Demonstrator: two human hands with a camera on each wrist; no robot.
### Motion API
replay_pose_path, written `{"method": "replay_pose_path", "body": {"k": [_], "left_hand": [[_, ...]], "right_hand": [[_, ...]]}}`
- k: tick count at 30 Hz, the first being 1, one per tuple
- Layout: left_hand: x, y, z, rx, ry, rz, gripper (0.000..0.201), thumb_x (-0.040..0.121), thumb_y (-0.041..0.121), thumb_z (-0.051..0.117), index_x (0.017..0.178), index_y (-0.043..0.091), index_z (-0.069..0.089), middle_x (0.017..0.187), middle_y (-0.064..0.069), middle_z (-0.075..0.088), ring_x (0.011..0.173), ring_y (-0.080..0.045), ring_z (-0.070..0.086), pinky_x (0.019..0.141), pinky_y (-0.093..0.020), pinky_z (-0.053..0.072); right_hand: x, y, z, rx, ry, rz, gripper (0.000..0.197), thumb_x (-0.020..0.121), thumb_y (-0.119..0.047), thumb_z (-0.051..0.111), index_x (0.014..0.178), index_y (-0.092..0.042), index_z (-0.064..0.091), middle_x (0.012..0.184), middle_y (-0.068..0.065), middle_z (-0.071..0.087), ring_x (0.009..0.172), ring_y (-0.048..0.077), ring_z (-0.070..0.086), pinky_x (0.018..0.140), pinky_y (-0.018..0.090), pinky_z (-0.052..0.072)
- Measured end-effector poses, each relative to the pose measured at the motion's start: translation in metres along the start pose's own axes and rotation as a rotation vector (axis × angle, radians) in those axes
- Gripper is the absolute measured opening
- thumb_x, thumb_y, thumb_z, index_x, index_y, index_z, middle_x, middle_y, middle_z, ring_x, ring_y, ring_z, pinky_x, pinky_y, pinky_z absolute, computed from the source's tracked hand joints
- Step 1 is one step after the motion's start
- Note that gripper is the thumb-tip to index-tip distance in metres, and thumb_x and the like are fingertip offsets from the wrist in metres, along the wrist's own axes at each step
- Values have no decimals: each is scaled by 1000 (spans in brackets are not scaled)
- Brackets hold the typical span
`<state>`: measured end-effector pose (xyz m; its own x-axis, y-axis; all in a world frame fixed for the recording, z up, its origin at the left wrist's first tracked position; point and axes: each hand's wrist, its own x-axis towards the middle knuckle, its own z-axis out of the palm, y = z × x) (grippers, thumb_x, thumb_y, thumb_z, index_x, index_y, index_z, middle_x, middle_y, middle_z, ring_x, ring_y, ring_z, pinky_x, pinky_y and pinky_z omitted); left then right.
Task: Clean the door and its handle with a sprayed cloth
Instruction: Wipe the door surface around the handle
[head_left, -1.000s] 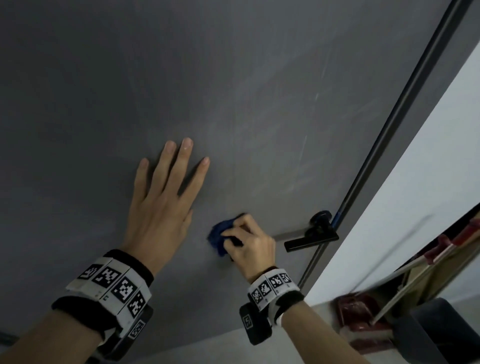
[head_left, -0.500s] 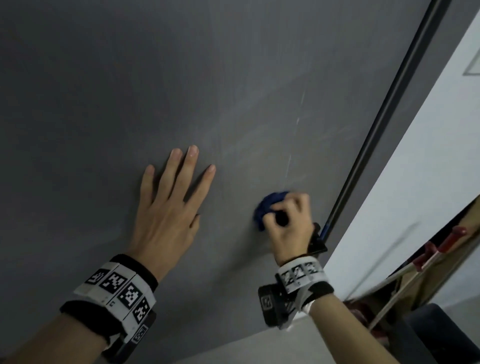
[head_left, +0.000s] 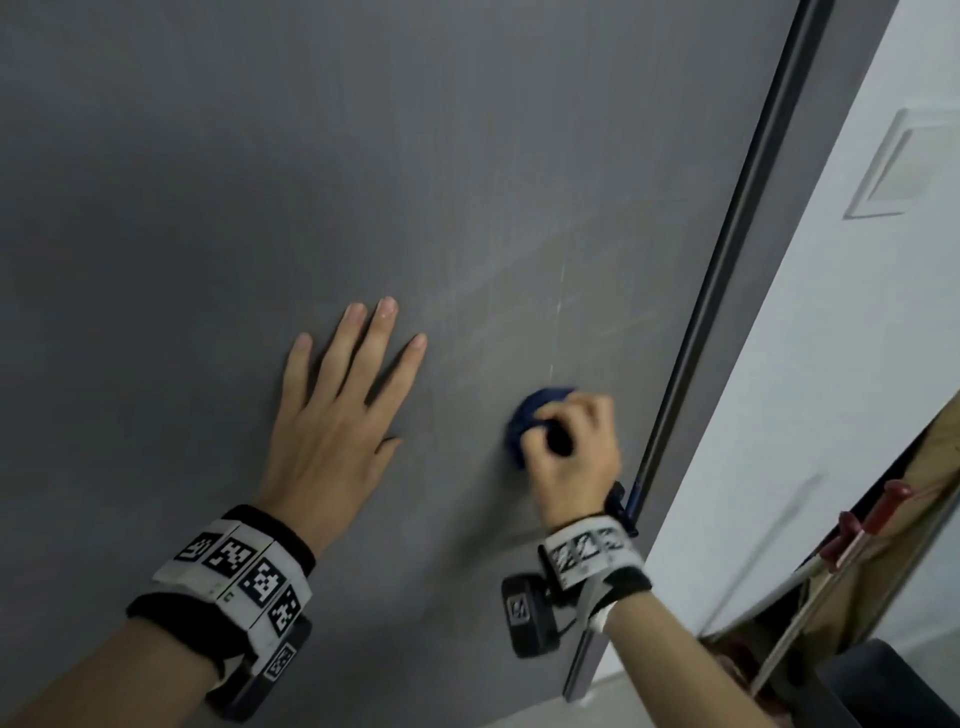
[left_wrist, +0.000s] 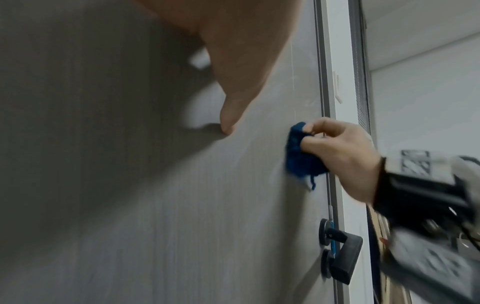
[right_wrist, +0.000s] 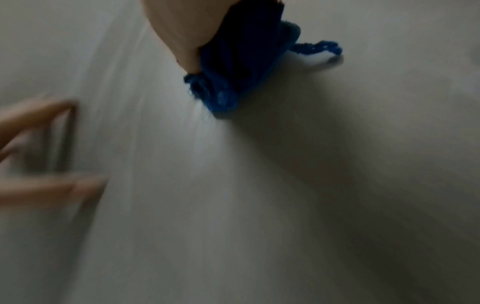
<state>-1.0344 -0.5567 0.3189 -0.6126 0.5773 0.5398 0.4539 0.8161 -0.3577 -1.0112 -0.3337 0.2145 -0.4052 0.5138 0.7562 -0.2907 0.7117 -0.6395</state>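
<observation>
Door (head_left: 363, 156) fills most of what I see from the head camera: one flat, dark grey panel with a faint vertical grain, standing upright in front of me. Pale smears and a thin light streak run down it above my right hand. A dark strip (head_left: 727, 270) edges the panel on the right, and beyond it is a white wall (head_left: 810, 364) carrying one pale rectangular plate (head_left: 878, 166). Low on the right I see long sticks with red ends (head_left: 862, 525), blurred, leaning in an opening.

I count one cloth (head_left: 524, 421), deep blue and bunched into a small wad, with a loose thread loop hanging from it in the right wrist view. It sits against the door face, near the right edge and above the handle. My right hand (head_left: 571, 452) grips it, fingers and thumb curled round the wad and pressing it to the panel.

I count one handle (left_wrist: 342, 253), a black lever on a round black base, with a second round black disc just below it. In the left wrist view it sits well below the cloth, close to the door edge; nothing touches it.

My left hand (head_left: 337, 421) lies flat on the door to the left of the cloth, fingers straight and slightly spread, holding nothing. Both wrists wear bands printed with black-and-white square markers.
</observation>
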Motion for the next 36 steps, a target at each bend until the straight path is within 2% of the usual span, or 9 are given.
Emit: {"method": "replay_pose_path", "body": {"k": [3, 5, 9, 18, 20, 24, 28, 32, 36], "left_hand": [[-1, 4, -2, -1, -9, -1, 111, 70, 31, 86, 158, 17, 21, 167, -15, -1, 154, -37, 7, 117, -61, 15], [1, 5, -7, -16, -1, 5, 110, 68, 26, 88, 157, 15, 26, 167, -16, 4, 153, -38, 12, 116, -62, 17], [10, 4, -23, -58, 45, 11, 95, 71, 17, 80, 154, 12, 35, 166, -15, 12, 152, -36, 19, 115, -61, 21], [55, 6, -78, -110, 128, -8, 83, 74, 17, 73, 150, 10, 41, 165, -14, 19, 151, -33, 24, 116, -59, 25], [66, 5, -83, -87, 140, -18, 87, 74, 20, 77, 152, 12, 38, 166, -14, 17, 152, -33, 22, 116, -59, 25], [80, -10, -86, -15, 136, -64, 105, 69, 43, 86, 156, 15, 31, 167, -14, 9, 153, -34, 16, 114, -63, 20], [84, -17, -77, 74, 170, -65, 113, 63, 54, 85, 155, 17, 31, 167, -14, 11, 152, -37, 16, 111, -69, 18], [87, -14, -68, 133, 169, -81, 117, 60, 55, 85, 155, 17, 29, 166, -15, 12, 152, -39, 14, 110, -72, 16], [85, -11, -72, 129, 158, -84, 117, 62, 54, 85, 156, 17, 26, 166, -16, 11, 152, -39, 12, 109, -73, 16]], "right_hand": [[-57, -9, 21, 20, -460, -138, 15, 74, -13, 68, 84, -22, 75, 106, -9, 58, 88, 13, 65, 73, 26, 54], [-61, -13, 16, 123, -571, -106, 16, 75, -12, 65, 83, -20, 76, 107, -13, 58, 88, 10, 66, 75, 26, 55], [-14, -15, -35, 203, -343, 45, 22, 70, 3, 71, 82, -16, 73, 98, -5, 59, 92, 8, 62, 80, 20, 49], [103, -2, -138, 134, -55, 136, 32, 76, 11, 73, 89, -18, 72, 96, -6, 58, 83, 10, 59, 69, 34, 54], [127, -2, -141, 115, -7, 107, 31, 76, 9, 73, 92, -17, 73, 96, -3, 58, 80, 9, 59, 69, 36, 56], [160, -1, -124, 62, 40, 53, 27, 75, 4, 76, 95, -14, 74, 98, -1, 58, 79, -1, 59, 70, 17, 52], [146, 3, -87, 42, 97, 72, 23, 73, 0, 76, 90, -15, 74, 97, -3, 57, 81, 4, 58, 74, 25, 52], [83, -13, -39, 111, -72, -101, 17, 69, -2, 78, 81, -13, 76, 93, -2, 59, 84, 0, 57, 76, 12, 44], [44, -26, -16, 173, -363, -187, 17, 70, -1, 75, 80, -15, 78, 99, -10, 58, 81, 6, 62, 74, 17, 50]]}}
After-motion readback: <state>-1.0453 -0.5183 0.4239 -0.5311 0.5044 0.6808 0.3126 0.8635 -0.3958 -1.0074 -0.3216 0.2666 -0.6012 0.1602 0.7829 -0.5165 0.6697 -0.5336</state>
